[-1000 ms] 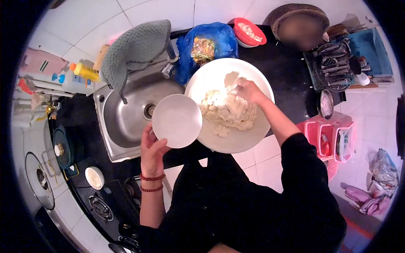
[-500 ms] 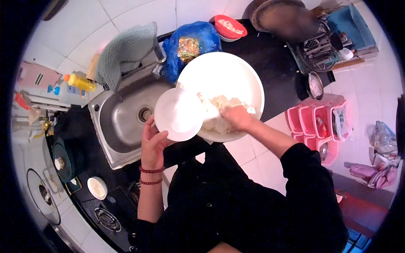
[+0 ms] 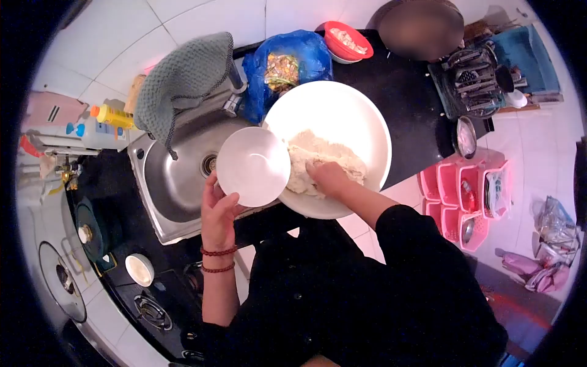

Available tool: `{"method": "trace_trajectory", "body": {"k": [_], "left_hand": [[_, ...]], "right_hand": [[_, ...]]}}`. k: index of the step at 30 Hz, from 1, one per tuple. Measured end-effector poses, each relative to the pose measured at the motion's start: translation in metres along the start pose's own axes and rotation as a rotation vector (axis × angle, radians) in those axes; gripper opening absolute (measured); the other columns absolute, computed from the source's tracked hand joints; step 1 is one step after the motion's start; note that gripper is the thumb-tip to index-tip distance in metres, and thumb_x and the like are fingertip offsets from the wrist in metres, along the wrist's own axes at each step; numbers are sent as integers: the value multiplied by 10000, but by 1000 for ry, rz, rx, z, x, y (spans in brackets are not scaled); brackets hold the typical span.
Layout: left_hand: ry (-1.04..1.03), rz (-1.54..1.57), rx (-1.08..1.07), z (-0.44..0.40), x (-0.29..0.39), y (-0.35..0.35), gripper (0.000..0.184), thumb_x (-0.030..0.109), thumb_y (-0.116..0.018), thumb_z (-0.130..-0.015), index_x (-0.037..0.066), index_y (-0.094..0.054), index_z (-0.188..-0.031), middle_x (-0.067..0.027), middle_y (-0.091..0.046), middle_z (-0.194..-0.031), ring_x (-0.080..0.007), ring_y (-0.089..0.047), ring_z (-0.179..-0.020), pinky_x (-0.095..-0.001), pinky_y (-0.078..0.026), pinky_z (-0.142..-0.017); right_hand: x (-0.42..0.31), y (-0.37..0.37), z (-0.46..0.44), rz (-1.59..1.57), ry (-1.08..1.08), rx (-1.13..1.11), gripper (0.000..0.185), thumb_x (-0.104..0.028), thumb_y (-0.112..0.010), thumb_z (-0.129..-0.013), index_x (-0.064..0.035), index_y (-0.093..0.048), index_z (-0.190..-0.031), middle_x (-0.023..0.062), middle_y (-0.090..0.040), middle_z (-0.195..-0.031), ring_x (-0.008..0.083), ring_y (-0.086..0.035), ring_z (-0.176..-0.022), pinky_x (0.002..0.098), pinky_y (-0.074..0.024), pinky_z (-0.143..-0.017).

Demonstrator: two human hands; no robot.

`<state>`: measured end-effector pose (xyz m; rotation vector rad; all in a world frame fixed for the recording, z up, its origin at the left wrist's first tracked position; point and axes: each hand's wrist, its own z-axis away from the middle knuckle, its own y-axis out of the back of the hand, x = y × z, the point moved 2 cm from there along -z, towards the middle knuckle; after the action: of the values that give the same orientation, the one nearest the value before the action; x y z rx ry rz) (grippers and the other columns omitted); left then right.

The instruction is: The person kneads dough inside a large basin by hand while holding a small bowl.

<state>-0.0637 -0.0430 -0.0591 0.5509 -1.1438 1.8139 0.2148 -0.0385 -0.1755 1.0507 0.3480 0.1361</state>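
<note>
- The pale dough lies in the large white basin, toward the side nearest the person, uneven and rough on top.
- The right hand presses into the dough, fingers curled; the tips are partly hidden, so I cannot tell whether they close on a piece.
- The basin sits on the black worktop, right of the sink, and reaches out past the front edge.
- The left hand grips a small white bowl at its lower left rim, thumb at the near side.
- That bowl overlaps the basin's left rim in view; whether they touch, I cannot tell.
- Behind the basin, near the worktop's back edge, are a blue bag holding mixed scraps and a red bowl of pale pieces.
- A grey-green cloth hangs at the back edge of the steel sink.
- Utensils stand toward the worktop's right end.
</note>
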Motion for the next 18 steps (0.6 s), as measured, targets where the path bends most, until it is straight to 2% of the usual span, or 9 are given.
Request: {"method": "trace_trajectory", "body": {"k": [2, 4, 5, 6, 7, 9, 12, 14, 18], "left_hand": [[-4, -18, -5, 1, 3, -2, 645, 48, -621, -795, 78, -358, -1383, -143, -515, -1286, -273, -559, -1136, -415, -531, -883], [-16, -28, -4, 0, 5, -4, 643, 44, -620, -794, 79, -362, -1381, -143, -517, -1284, -270, -560, -1136, -413, -531, -885], [-16, -34, -10, 0, 4, -5, 640, 40, -619, -793, 80, -366, -1380, -143, -518, -1282, -268, -560, -1136, -411, -530, -888], [-10, -35, -3, 2, 2, -7, 640, 40, -619, -793, 80, -366, -1380, -143, -518, -1282, -268, -560, -1136, -411, -530, -888], [-7, -37, 14, 2, 1, -9, 633, 34, -614, -795, 79, -370, -1378, -145, -518, -1282, -268, -561, -1136, -413, -530, -890], [-9, -42, 30, 4, 2, -12, 626, 29, -610, -797, 77, -373, -1376, -147, -517, -1282, -267, -561, -1136, -415, -531, -892], [-6, -75, 24, 11, 0, -17, 617, 94, -628, -785, 91, -408, -1361, -93, -492, -1308, -261, -516, -1181, -450, -488, -933], [2, -71, 33, 12, -3, -16, 625, 88, -623, -787, 87, -399, -1371, -94, -493, -1308, -258, -513, -1182, -446, -479, -940], [23, -54, 79, 17, -9, -8, 625, 29, -618, -786, 77, -385, -1364, -143, -526, -1274, -270, -566, -1128, -413, -533, -878]], "right_hand": [[10, 22, -8, -83, 48, -90, 600, -170, -728, -661, -58, -540, -1220, 189, -631, -978, 354, -634, -877, 452, -506, -751], [39, 27, -16, -168, 91, 154, 568, -254, -782, -617, -86, -596, -1127, 173, -632, -998, 350, -627, -923, 460, -494, -806], [56, 37, -23, -57, 51, 70, 531, -304, -782, -617, -72, -614, -1065, 175, -631, -995, 343, -622, -946, 456, -491, -827], [61, 63, -27, -20, -76, -9, 477, -299, -763, -642, -68, -620, -1034, 173, -631, -993, 342, -625, -934, 446, -498, -819], [70, 76, -24, -61, -55, 147, 479, -268, -765, -650, -23, -610, -1031, 188, -642, -972, 358, -632, -882, 429, -516, -801], [114, 82, -30, -474, -142, 146, 480, -253, -732, -722, -16, -588, -1113, 205, -608, -1083, 347, -590, -1035, 424, -482, -899], [126, 75, -16, -304, -62, 268, 519, -265, -737, -740, -49, -564, -1180, 205, -564, -1193, 342, -545, -1134, 425, -462, -944], [107, 61, -6, 70, -152, 77, 673, -338, -761, -722, -80, -502, -1287, 209, -512, -1286, 339, -498, -1208, 427, -445, -972], [114, 37, -31, -100, -229, -2, 940, -329, -836, -597, -40, -403, -1380, 201, -637, -1077, 294, -597, -1094, 378, -467, -944]]}}
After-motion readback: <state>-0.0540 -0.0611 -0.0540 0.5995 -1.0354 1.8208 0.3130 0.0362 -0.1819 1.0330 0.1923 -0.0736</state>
